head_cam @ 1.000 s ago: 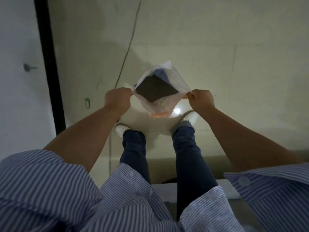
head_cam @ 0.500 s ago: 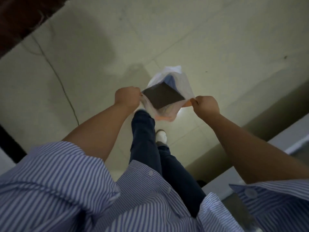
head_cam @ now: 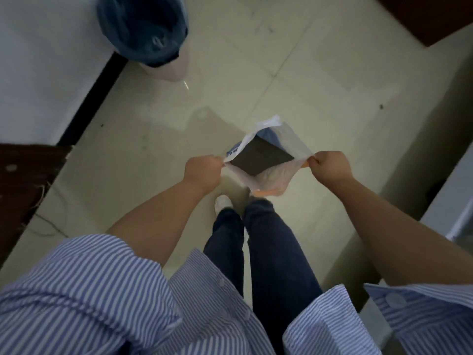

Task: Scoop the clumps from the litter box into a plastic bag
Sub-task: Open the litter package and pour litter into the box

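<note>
A thin white and orange plastic bag [head_cam: 289,147] hangs in front of me, its mouth pulled wide. My left hand [head_cam: 203,170] grips the bag's left edge and my right hand [head_cam: 330,167] grips its right edge. A flat dark sheet [head_cam: 261,160] lies inside the open mouth. No litter box or scoop is in view. My legs and a white shoe [head_cam: 223,202] are below the bag on the floor.
A bin lined with a blue bag [head_cam: 143,29] stands at the upper left by a white wall [head_cam: 38,60] with a black skirting. Dark wooden furniture [head_cam: 23,180] with loose cables is at the left. A pale ledge [head_cam: 450,201] runs along the right.
I have turned and stepped across the tiled floor, so the blue-lined bin and wooden furniture have come into view. Both hands keep the same grip on the open bag.
</note>
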A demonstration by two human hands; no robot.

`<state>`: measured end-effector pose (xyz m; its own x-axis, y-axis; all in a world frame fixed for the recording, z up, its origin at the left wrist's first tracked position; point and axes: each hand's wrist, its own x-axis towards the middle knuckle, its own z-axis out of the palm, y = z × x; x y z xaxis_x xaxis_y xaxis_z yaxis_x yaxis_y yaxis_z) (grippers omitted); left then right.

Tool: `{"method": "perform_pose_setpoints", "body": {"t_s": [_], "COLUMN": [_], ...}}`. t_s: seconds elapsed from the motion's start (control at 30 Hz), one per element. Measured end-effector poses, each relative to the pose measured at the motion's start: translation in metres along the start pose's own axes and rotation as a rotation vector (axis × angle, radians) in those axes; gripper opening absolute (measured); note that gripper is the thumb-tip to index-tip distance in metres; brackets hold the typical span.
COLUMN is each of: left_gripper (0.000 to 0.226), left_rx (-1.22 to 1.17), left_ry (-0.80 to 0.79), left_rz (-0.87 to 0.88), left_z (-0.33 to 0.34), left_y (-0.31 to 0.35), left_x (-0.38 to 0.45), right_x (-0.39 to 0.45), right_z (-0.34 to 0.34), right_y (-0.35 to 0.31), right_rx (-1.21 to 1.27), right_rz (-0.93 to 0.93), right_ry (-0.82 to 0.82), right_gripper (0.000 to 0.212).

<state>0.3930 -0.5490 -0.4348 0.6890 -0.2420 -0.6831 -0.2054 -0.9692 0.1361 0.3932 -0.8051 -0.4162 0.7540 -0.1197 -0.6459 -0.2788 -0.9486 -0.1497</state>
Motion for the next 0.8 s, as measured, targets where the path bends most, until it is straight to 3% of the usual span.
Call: {"method": "perform_pose_setpoints", "body": {"t_s": [0.1,0.3,0.4,0.53,0.8], "left_gripper": [0.031,0.033,0.033,0.032,0.028], "left_rx": [0.011,0.047,0.061,0.101,0.162], "left_ry": [0.019,-0.037,-0.068,-0.136,-0.206], "left_rz": [0.000,-0.020,-0.006,-0.009,0.133], "left_z": [-0.039,-0.113,-0.149,-0.193,-0.273], "left_y": [-0.009,-0.019,-0.019,-0.021,-0.010], "left_x": [0.049,0.139,0.182,0.233,0.312], "right_x": [0.046,0.138,0.179,0.230,0.318], "right_z": [-0.029,-0.083,-0.109,-0.151,-0.233], "right_y": [-0.009,-0.020,-0.024,-0.035,-0.041], "right_rx": [0.061,0.154,0.119,0.044,-0.011], "right_rz": [-0.007,0.000,0.008,0.060,0.169], "right_ry": [0.015,-0.036,-0.050,-0.108,-0.113], "right_gripper": [0.054,0.041,0.046,0.036,0.034]}}
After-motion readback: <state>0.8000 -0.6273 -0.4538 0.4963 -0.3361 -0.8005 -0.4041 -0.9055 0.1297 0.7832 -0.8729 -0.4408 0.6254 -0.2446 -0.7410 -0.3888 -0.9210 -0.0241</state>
